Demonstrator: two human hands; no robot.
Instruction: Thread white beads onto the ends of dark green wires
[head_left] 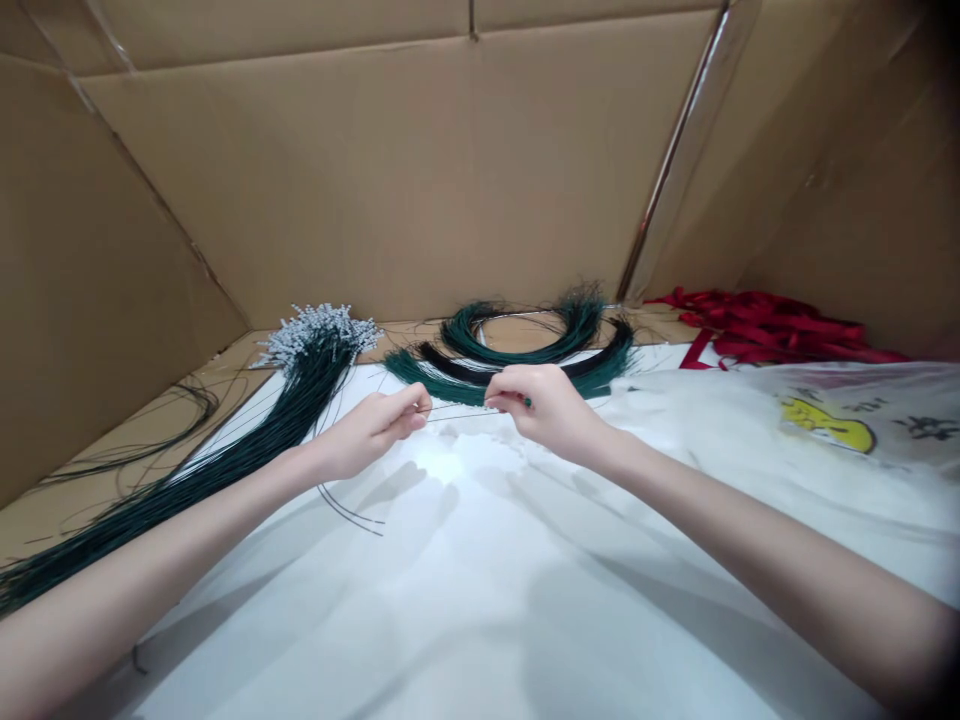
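Two bare hands meet over a white sheet [465, 600] covering the counter. The left hand [375, 430] and right hand [544, 405] each pinch an end of a thin wire [457, 413] stretched between them, fingers closed tight. It looks light, springy and easily kinked, best gripped near its ends. Behind lie curved green wire bundles [525, 350], a long bundle of green wires with white tips [300, 385], and red ribbons [765, 330].

Open white sheet [465, 600] near; cord coils [525, 350], cardboard wall [390, 180] beyond.
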